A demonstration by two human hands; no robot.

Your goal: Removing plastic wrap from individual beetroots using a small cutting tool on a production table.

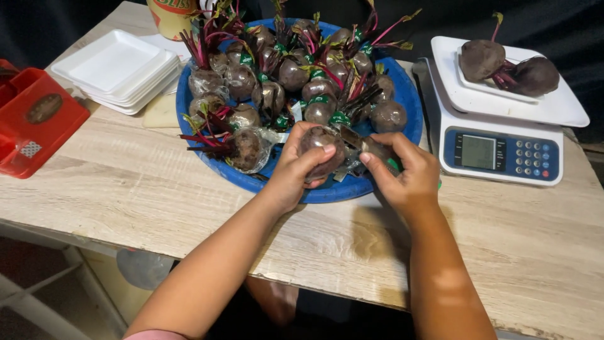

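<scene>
Head view: blue basin (189, 107) on table (126, 189), heaped with film-wrapped beets (stems trimmed, green tape at necks). Left hand (296, 167) closed around wrapped beet (322, 148) over basin's near rim. Right hand (402, 170) pinches the wrap at its stem end, fingers closed. Right of basin: scale (497, 154), its tray (566, 107) holding two unwrapped beets. Left of basin: stacked white trays (113, 69), red bin (38, 119).

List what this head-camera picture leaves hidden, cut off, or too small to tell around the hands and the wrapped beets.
- Head view: the dark round plastic-wrapped beet is partly covered by the left hand.
- Head view: what the right hand pinches is hidden by its fingers.
- Head view: the yellow cylindrical container is cut off by the top edge.
- Head view: the white digital scale's screen is too small to read.
</scene>
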